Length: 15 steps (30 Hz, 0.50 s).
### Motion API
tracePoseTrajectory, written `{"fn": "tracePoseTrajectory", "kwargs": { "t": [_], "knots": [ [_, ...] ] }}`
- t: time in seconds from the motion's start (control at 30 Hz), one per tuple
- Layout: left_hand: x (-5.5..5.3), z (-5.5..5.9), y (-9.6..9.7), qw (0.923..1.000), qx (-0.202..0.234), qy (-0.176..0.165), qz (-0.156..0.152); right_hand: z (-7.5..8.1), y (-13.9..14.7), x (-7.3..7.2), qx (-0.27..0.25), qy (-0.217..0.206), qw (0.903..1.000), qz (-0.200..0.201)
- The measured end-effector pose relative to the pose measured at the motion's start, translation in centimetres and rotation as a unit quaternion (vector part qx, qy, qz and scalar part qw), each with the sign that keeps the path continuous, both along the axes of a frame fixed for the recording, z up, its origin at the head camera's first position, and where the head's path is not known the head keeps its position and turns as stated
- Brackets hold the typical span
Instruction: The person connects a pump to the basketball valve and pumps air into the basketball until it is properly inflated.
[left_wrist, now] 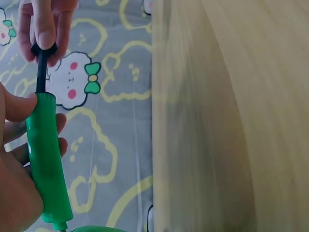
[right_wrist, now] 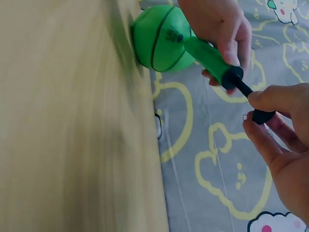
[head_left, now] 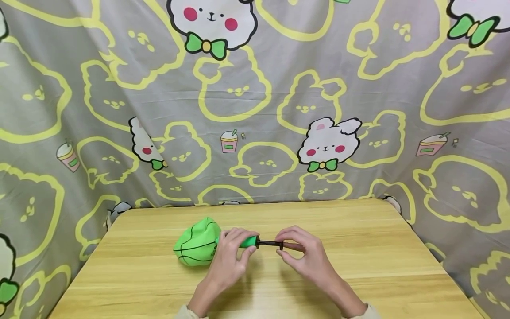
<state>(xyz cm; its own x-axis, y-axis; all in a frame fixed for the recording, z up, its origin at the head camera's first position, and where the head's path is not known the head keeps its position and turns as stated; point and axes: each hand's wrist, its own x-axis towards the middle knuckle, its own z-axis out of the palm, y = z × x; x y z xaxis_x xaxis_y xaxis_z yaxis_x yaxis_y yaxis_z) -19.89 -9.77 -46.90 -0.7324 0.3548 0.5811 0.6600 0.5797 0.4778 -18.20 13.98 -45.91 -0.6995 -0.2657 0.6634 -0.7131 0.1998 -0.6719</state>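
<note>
Both busy: left hand [head_left: 231, 256] grips green pump [left_wrist: 47, 154], right hand [head_left: 310, 254] pinches black handle [right_wrist: 263, 117] | saggy green ball [head_left: 195, 248] at pump's tip [right_wrist: 189, 45], toward far left corner of desk [head_left: 358, 221] | crooked pull might yank tip loose, letting air out

No readable text, brands, numbers or signs anywhere; small dark marks [head_left: 214, 254] on green toy basketball [head_left: 195, 248] illegible.
</note>
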Motion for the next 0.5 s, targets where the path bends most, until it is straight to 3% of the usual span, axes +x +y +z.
{"fn": "tracePoseTrajectory", "kwargs": {
  "t": [0.27, 0.5],
  "knots": [
    [-0.3, 0.1, -0.4, 0.9998, 0.016, 0.007, 0.011, 1.2, 2.2, -0.2, 0.006, -0.026, 0.9994, 0.021],
    [-0.5, 0.5, -1.0, 0.9992, 0.033, 0.015, 0.015, 2.0, 3.8, -0.4, 0.006, -0.021, 0.9991, 0.036]
  ]
}}
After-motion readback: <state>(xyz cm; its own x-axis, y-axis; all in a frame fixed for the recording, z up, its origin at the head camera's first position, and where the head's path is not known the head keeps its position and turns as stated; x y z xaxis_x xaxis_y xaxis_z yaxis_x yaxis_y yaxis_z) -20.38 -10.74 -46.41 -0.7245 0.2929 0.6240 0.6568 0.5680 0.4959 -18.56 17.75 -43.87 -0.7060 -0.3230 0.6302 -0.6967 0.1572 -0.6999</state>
